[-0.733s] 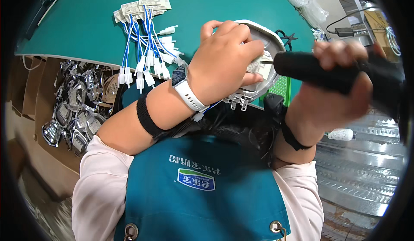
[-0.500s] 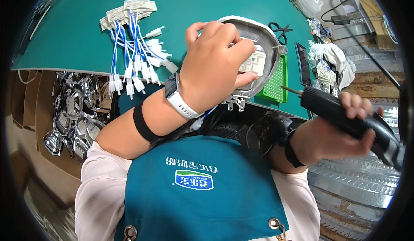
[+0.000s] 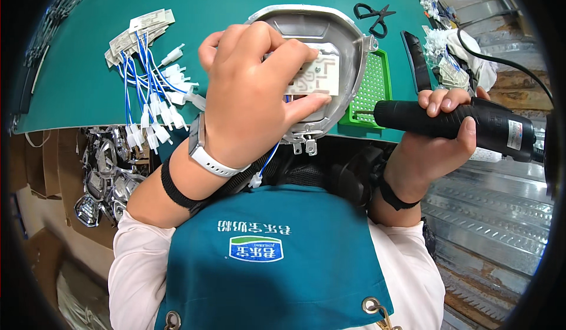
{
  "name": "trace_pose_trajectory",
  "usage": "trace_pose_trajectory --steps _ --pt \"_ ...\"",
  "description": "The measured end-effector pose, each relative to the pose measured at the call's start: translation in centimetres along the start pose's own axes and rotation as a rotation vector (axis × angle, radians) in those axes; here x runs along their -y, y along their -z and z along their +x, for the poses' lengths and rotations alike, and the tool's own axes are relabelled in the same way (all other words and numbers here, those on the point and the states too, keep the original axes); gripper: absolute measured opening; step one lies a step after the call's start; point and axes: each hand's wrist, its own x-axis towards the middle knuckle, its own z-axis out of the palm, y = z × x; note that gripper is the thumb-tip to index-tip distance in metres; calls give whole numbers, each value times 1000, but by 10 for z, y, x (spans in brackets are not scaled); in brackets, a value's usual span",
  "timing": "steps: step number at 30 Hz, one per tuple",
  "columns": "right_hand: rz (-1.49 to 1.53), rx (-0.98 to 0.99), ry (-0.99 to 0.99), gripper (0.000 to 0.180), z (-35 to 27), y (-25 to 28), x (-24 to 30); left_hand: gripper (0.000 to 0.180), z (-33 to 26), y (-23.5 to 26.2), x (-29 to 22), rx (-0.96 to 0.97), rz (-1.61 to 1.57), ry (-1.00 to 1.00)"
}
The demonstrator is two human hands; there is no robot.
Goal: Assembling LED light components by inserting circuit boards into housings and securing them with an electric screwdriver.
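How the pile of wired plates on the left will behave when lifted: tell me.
The pale plates look thin, so probably light and fairly stiff. Their slim blue and white wires bend and cross, suggesting they'd flop and tangle. The plates overlap unevenly, so may slide apart.

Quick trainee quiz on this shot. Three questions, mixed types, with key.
1. Which hand grips the black driver?
2. True or false: the scissors lie outside the green tray.
3. Fill in: the left hand touches a flat, pale ____ inside the metal shell.

Key:
1. The right hand.
2. True.
3. Board.
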Motion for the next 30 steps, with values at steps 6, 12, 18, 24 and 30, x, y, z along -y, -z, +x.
trace_pose_trajectory --steps 6,12,18,24,30 --pt "382 801 -23 62 40 7 -17 45 0 0 -1 25 11 11" --pt "418 620 -156 54 41 -1 -24 44 1 0 0 46 23 16" --pt "-97 -19 11 47 -4 -26 -1 49 -1 4 -1 64 41 14" --pt "71 -46 -6 49 8 -17 27 47 -6 15 0 122 49 -4" --pt "417 160 75 35 15 -42 58 45 -10 11 4 56 -18 19"
